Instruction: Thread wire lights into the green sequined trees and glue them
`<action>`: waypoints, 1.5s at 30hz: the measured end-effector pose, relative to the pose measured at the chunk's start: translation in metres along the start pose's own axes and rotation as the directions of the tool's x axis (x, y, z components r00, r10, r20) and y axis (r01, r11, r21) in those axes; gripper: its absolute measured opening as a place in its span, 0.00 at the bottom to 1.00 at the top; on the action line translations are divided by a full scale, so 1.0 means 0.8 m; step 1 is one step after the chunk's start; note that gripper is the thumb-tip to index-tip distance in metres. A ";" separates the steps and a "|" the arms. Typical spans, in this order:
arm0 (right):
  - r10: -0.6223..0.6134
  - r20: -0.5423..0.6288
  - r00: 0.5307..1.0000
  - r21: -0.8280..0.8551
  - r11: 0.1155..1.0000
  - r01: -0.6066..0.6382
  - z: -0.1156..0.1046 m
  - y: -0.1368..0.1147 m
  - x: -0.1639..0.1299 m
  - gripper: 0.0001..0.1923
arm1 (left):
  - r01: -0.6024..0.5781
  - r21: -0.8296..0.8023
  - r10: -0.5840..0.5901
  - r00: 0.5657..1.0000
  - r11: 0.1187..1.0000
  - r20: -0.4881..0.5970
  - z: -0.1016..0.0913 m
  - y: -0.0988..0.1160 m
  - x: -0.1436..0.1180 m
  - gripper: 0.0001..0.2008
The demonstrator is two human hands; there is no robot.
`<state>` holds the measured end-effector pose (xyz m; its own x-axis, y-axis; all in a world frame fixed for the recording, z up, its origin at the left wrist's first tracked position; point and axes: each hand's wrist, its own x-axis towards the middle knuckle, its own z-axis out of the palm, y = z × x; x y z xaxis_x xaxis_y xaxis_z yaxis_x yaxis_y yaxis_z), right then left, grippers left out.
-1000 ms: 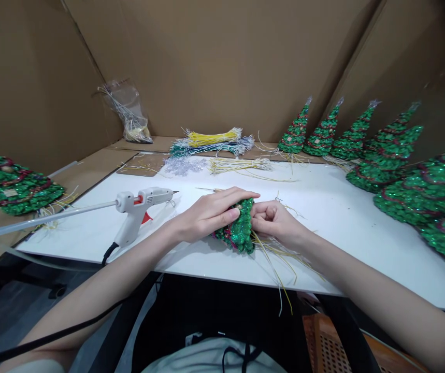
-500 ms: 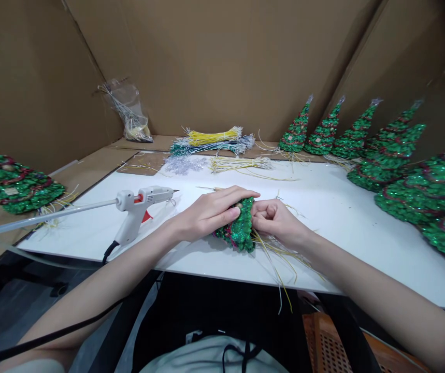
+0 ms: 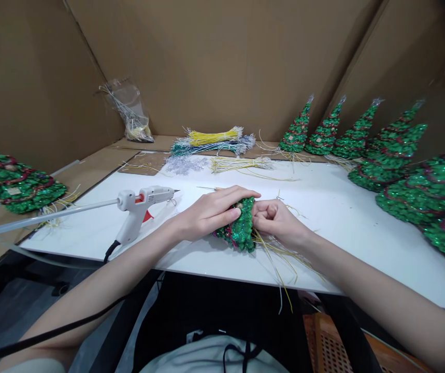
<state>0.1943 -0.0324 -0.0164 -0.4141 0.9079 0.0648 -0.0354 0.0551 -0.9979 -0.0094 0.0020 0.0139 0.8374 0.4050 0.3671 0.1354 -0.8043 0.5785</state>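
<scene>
A small green tinsel Christmas tree (image 3: 244, 231) with dark red trim lies on its side on the white tabletop, its base toward the right. My left hand (image 3: 216, 210) wraps over it from above, thumb on the near side, and hides most of the tree. At the open base, my right hand (image 3: 272, 220) is closed with the fingers curled in; whatever they pinch is hidden. Yellow and white wires (image 3: 280, 259) trail from the base, below my right hand and over the table's front edge.
A white glue gun (image 3: 137, 210) stands at the left with its cable. Wire bundles (image 3: 214, 137) and clear glittery pieces (image 3: 185, 165) lie at the back. Finished trees (image 3: 358, 134) line the right side; another tree (image 3: 20, 181) leans at the left. A pointed tool (image 3: 209, 188) lies behind my left hand.
</scene>
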 end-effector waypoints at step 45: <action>0.065 0.091 0.994 0.031 0.997 -0.068 -0.013 0.001 -0.002 0.11 | -0.100 -0.047 0.076 0.924 0.994 -0.374 0.006 0.017 -0.042 0.15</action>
<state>0.2047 -0.0296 -0.0175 -0.4966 0.8680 0.0000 -0.0348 -0.0199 -0.9992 -0.0332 -0.0252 0.0057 0.5858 0.4763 0.6557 0.0260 -0.8197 0.5722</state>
